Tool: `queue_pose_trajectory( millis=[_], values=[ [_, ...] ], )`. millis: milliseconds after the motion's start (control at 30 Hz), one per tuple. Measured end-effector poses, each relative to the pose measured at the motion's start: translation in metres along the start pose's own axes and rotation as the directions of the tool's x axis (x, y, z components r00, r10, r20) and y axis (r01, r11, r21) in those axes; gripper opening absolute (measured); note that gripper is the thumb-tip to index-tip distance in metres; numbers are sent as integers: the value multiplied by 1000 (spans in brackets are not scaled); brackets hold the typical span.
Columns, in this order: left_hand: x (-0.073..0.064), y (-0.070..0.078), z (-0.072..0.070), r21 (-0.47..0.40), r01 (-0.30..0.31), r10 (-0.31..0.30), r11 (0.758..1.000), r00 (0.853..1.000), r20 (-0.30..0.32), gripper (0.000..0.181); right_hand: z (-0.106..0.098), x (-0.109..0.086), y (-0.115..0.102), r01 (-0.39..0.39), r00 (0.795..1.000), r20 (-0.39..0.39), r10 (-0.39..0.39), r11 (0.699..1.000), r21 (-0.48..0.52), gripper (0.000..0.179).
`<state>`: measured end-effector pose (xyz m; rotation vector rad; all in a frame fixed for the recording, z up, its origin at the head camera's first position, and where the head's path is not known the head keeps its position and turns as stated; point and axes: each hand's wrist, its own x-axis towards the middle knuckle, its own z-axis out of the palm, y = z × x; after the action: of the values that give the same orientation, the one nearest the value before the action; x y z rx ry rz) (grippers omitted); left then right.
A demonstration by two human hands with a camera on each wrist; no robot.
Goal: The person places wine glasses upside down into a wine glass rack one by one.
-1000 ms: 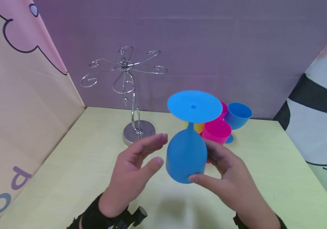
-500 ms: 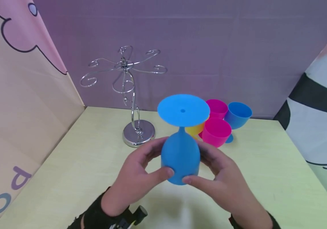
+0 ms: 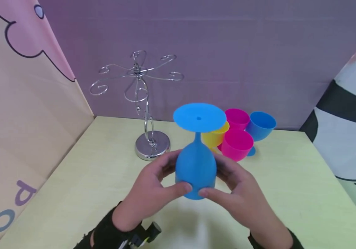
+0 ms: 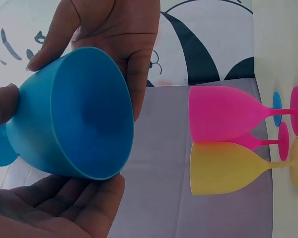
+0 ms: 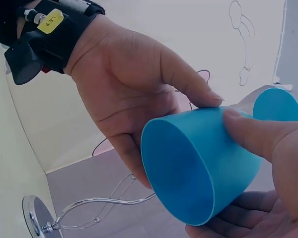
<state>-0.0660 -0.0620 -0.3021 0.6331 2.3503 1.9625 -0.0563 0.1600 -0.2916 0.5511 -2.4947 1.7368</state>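
A blue plastic goblet (image 3: 195,167) is held upside down in mid-air above the table, its round foot on top and its bowl below. My left hand (image 3: 151,193) grips the bowl from the left, thumb on the near side. From the right, my right hand (image 3: 240,195) grips the same bowl, and the two thumbs lie close together. The fingers behind the bowl are partly hidden in the head view. In the left wrist view the goblet's hollow bowl (image 4: 92,116) shows nothing inside. The right wrist view also shows the goblet (image 5: 188,163) between both hands.
Behind the goblet, to the right, stand upright goblets: a yellow one (image 3: 213,138), two pink ones (image 3: 237,143) and a blue one (image 3: 261,126). A chrome wire rack (image 3: 147,103) with curled arms stands at the back left of the pale table (image 3: 81,180). Cloth backdrops surround the table.
My left hand has closed in from the left and taken hold of the goblet. Earlier, only the right hand held it. The goblet has shifted slightly left.
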Motion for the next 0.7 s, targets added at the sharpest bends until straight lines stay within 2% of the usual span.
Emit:
queue_pose_trajectory(
  millis=[333, 567, 700],
  values=[
    [2, -2, -2, 28, -2, 2, 1000, 1000, 3, 65, 1, 2, 4, 25, 1000, 8, -26, 999, 28, 69],
    [3, -3, -3, 25, -6, 5, 1000, 1000, 5, 65, 3, 3, 4, -3, 1000, 3, 3, 1000, 21, 70],
    [3, -2, -2, 30, 4, -4, 1000, 1000, 2, 65, 3, 4, 4, 10, 1000, 2, -10, 1000, 24, 70]
  ],
)
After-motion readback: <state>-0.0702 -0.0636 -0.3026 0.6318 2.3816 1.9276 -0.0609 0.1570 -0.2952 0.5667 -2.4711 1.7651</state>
